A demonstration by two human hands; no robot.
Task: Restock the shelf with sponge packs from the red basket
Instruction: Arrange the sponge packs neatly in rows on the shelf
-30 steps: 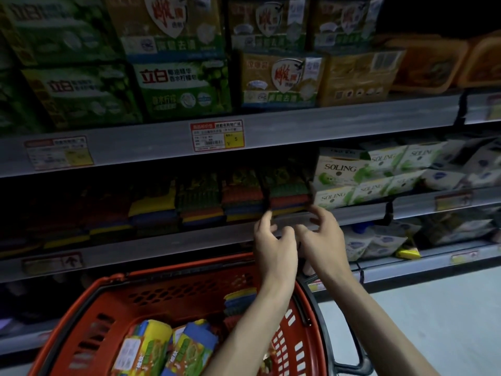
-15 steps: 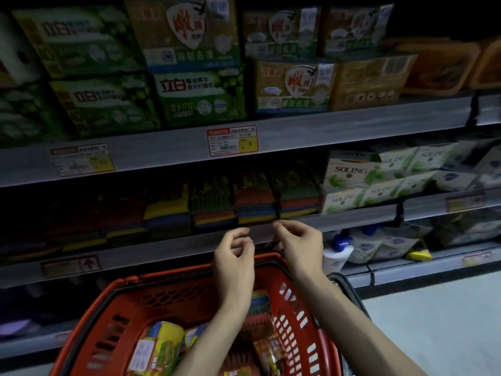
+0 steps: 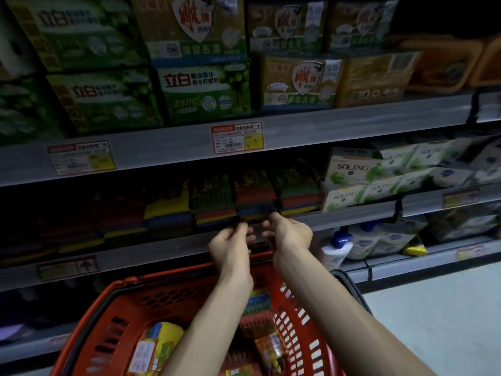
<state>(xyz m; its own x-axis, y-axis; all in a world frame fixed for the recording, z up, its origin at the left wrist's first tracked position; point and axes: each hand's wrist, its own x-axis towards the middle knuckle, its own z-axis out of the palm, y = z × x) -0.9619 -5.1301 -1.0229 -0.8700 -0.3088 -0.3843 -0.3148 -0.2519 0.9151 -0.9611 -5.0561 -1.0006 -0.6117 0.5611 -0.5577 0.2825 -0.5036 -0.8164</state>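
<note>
Nearby, Soling boxes (image 3: 349, 172) beside shelved sponge packs (image 3: 254, 194).

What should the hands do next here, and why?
Probably lower the left hand into the red basket for another sponge pack: it and the right hand hover at the shelf edge, seemingly empty, though the dim light leaves that unsure, and packs lie below.

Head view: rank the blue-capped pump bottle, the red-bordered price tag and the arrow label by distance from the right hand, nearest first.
1. The pump bottle, just right of the right hand.
2. The red-bordered price tag, above, on the upper shelf edge.
3. The arrow label, far left.
</note>
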